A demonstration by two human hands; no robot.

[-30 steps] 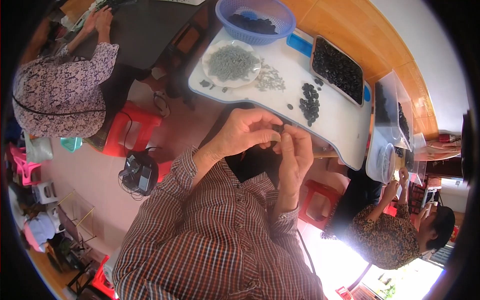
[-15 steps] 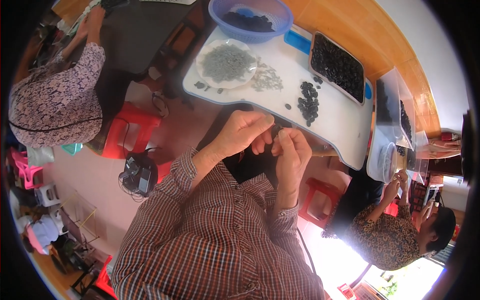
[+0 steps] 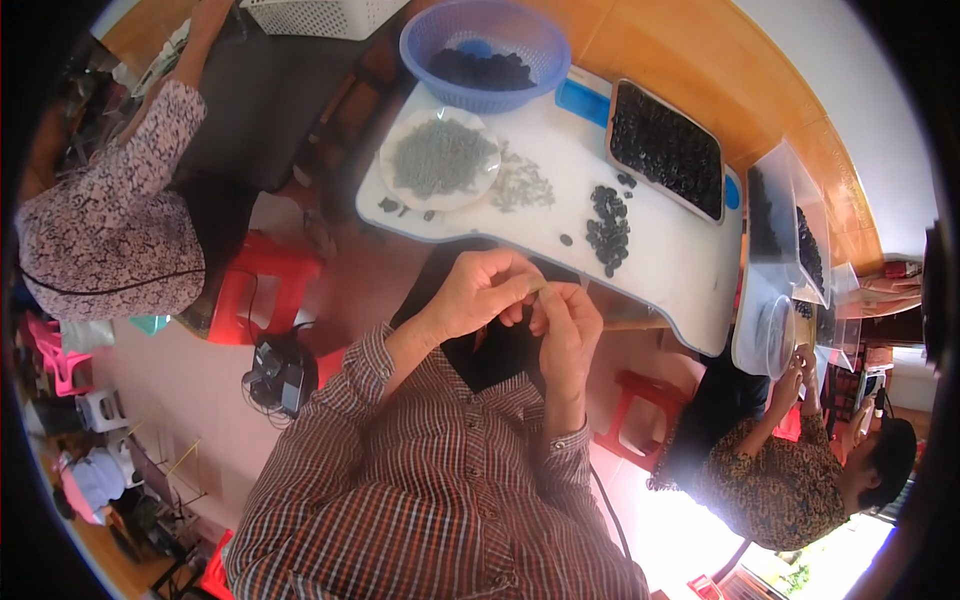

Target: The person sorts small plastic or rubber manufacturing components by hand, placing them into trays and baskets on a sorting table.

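My left hand [image 3: 487,292] and my right hand [image 3: 567,325] meet just in front of the white table's near edge [image 3: 540,246], above my lap. Both are closed, thumbs and fingertips pinched together where they touch. Whatever they pinch is tiny and hidden by the fingers. Nearest on the table is a loose pile of small dark, flat, roundish pieces [image 3: 607,228], with one piece lying apart to its left. A white plate [image 3: 391,178] heaped with small greyish pieces stands farther left. More pale bits [image 3: 522,183] are scattered beside it.
At the back stand a blue-purple colander [image 3: 485,98] with dark contents and a tray [image 3: 665,145] full of dark pieces. Clear bins [image 3: 790,215] stand at the right. Co-workers sit on both sides, one [image 3: 780,480] working at the right. Red stools [image 3: 645,415] stand close by.
My hands have come together, the right one moving left and a little down to meet the left. The table sits slightly lower and farther left in view.
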